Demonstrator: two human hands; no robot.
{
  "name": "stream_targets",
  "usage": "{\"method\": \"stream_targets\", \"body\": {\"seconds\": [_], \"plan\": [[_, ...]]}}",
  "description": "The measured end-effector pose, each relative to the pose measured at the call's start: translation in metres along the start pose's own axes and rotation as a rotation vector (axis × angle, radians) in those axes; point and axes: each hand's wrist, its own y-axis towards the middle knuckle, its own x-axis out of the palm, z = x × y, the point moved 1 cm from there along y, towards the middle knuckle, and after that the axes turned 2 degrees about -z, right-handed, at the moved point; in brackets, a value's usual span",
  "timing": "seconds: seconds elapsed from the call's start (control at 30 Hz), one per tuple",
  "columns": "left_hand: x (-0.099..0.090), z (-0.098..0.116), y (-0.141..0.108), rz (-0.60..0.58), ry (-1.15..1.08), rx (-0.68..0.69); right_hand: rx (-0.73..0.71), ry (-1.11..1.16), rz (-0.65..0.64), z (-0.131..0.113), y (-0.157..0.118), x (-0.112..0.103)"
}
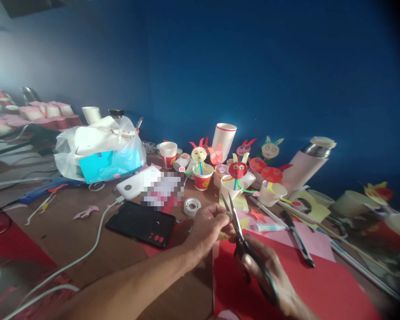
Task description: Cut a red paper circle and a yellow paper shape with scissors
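My right hand [275,264] is wrapped round the black handles of a pair of scissors [240,235]. The blades point up and away and stand slightly apart. Close to the left of them, my left hand [206,224] pinches a small piece of yellowish paper [230,215], mostly hidden by the fingers. Beneath the right hand lies a large red paper sheet [310,284]. Just beyond the blades stands a white paper cup [231,186] bearing a red paper face [238,170] with yellow horns.
Several decorated cups, including a red one [202,181], line the blue wall near a leaning flask [306,164]. A tape roll [192,206], black phone case [142,224], power bank [138,182] with cable and plastic bag [133,146] lie left. A black marker [298,240] rests right.
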Motion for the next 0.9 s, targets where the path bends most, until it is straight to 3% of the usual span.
{"method": "stream_targets", "body": {"seconds": [0.9], "plan": [[-0.0087,0.0021,0.0072,0.030,0.072,0.018,0.027,0.015,0.036,0.0027,0.0033,-0.0063]]}}
